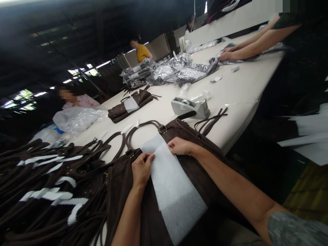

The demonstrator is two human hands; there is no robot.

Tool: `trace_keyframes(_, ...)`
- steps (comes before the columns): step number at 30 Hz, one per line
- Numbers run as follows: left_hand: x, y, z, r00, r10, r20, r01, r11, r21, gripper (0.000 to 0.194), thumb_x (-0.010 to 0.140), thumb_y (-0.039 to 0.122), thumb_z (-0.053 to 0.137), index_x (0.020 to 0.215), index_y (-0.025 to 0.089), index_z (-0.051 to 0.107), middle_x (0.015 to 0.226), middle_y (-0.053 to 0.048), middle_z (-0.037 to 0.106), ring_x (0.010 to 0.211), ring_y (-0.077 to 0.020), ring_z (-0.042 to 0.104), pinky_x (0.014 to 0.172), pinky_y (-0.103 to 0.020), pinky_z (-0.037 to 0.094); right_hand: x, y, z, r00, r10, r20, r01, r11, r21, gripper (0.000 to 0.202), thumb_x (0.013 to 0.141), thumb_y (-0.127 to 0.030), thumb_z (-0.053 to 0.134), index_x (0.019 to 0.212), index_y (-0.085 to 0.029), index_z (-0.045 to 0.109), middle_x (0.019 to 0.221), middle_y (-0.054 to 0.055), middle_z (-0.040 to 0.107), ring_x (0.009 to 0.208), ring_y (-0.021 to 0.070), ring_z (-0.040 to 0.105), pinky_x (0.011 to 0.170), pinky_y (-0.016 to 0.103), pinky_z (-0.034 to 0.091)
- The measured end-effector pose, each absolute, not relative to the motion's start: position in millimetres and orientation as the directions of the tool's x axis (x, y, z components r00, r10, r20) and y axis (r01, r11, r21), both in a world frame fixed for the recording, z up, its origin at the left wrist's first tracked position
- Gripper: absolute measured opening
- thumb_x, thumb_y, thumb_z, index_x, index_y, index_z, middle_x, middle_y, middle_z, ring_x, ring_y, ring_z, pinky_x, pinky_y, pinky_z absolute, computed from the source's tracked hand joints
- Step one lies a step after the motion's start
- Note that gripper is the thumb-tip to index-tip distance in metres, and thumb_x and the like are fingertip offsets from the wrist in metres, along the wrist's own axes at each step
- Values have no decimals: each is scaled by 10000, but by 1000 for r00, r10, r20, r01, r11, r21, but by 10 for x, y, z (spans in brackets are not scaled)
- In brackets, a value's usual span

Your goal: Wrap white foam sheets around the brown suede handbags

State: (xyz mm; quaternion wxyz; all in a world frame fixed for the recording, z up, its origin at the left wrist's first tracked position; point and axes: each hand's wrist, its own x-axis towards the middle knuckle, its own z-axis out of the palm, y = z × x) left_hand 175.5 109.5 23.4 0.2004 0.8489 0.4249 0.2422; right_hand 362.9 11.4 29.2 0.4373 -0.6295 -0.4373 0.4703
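A dark brown handbag (187, 167) lies in front of me, its looped handle (143, 123) pointing away. Over its middle runs a long strip of white tissue paper (174, 191), folded over at the far end. My left hand (142, 167) pinches the paper's left edge between thumb and fingers. On the opposite edge, my right hand (180, 146) also pinches the paper, with its fingers curled. Just beyond the bag stands a grey tape dispenser (191, 107).
Several dark brown bags with white wrapping strips are piled (51, 191) at the left. Another handbag (118, 112) and plastic-wrapped bags (174, 70) lie farther along the white table (235, 92). A co-worker's hands (227, 54) handle a wrapped item at the right; other people sit or stand beyond.
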Motion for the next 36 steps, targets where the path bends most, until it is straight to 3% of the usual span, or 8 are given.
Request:
trace_keyframes(8, 1842, 1119, 187, 539, 795, 279, 622, -599, 504, 211, 790, 409, 576, 736, 225, 665, 739, 10, 675, 713, -164, 591, 718, -258, 420, 3715, 209, 310, 109, 966, -235, 231, -254, -939, 142, 602, -64, 653, 732, -104, 695, 494, -62, 541, 481, 66, 459, 493, 171, 350)
trace_keyframes(13, 1857, 1112, 102, 520, 810, 270, 647, -580, 495, 186, 792, 392, 598, 746, 221, 653, 736, 16, 676, 691, -151, 600, 694, -250, 409, 3629, 67, 392, 231, 935, -268, 385, -341, -858, 302, 698, -43, 624, 987, -127, 648, 504, -64, 536, 479, 98, 518, 516, 188, 399)
trace_keyframes(17, 1856, 1122, 59, 512, 819, 259, 670, -570, 475, 190, 799, 402, 596, 752, 225, 645, 716, 16, 669, 666, -150, 600, 658, -251, 400, 3478, -159, 602, 534, 843, 60, 686, -391, -614, 297, 858, -187, 576, 1154, -161, 581, 859, 72, 684, 862, 221, 650, 796, 317, 478)
trace_keyframes(21, 1841, 1158, 64, 544, 803, 244, 670, -590, 450, 183, 816, 392, 561, 751, 234, 628, 730, 10, 672, 674, -155, 606, 648, -250, 407, 3254, -232, 546, 178, 902, 393, 890, 23, -455, 326, 972, -269, 406, 1232, -146, 561, 1292, 141, 570, 1279, 233, 453, 1081, 365, 320)
trace_keyframes(24, 1841, 1131, 164, 539, 798, 269, 680, -600, 420, 198, 820, 393, 519, 765, 223, 604, 752, -37, 657, 700, -206, 599, 669, -300, 434, 3172, -147, 319, -133, 965, 224, 872, 222, -436, 582, 959, -427, 425, 1404, -53, 403, 1498, 187, 349, 1422, 251, 245, 1175, 401, 162)
trace_keyframes(27, 1863, 1022, 247, 551, 718, 425, 643, -690, 333, 236, 815, 382, 478, 886, 188, 593, 915, -123, 618, 926, -305, 568, 830, -423, 451, 3209, -57, 160, -197, 975, 97, 859, 220, -462, 724, 952, -512, 374, 1464, -9, 282, 1550, 192, 209, 1453, 253, 141, 1196, 412, 90)
trace_keyframes(33, 1878, 727, -217, 703, 432, 565, 371, -901, 226, 359, 931, 286, 278, 1129, 137, 538, 1162, -164, 617, 1108, -263, 599, 930, -423, 513, 3274, 100, 75, -263, 959, 101, 867, 281, -412, 595, 885, -283, 503, 1391, 15, 408, 1515, 231, 260, 1432, 295, 204, 1176, 453, 184)
trace_keyframes(36, 1780, 727, -513, 762, 389, 518, 348, -920, 180, 504, 941, 264, 324, 1399, 57, 299, 1445, -223, 410, 1335, -274, 424, 1056, -451, 448, 3403, 169, 112, -317, 945, 80, 837, 319, -445, 467, 842, -174, 544, 1291, -48, 550, 1473, 177, 382, 1392, 274, 319, 1151, 387, 260)
